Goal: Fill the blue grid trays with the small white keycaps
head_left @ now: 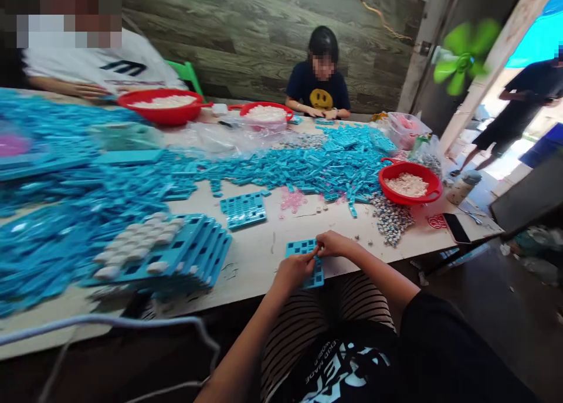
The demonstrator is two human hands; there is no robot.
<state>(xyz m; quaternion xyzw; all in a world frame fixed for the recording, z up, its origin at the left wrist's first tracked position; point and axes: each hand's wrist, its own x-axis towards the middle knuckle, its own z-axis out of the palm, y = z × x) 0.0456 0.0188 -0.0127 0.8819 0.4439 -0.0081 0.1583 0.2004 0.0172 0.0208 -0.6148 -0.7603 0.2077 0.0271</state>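
A light-blue plastic panel (299,246) with rows of square holes lies at the table's front edge, close to my body. My left hand (295,271) rests over its lower part, fingers drawn together and pointing to the right. From the other side my right hand (333,244) meets it, its fingers pinched at the panel's upper right. The fingertips of both hands touch or nearly touch; whatever small thing is between them is hidden. Another blue panel (244,209) lies just beyond, to the left. A stack of blue panels (197,247) carries white rounded pieces (143,239) on top.
Blue plastic parts (281,167) heap across the table. A red colander (411,183) of white pieces stands at right, beside small silvery pieces (391,218) and a phone (456,228). Pink bits (292,199) lie mid-table. Co-workers (319,83) sit opposite. A pale cable (132,321) crosses lower left.
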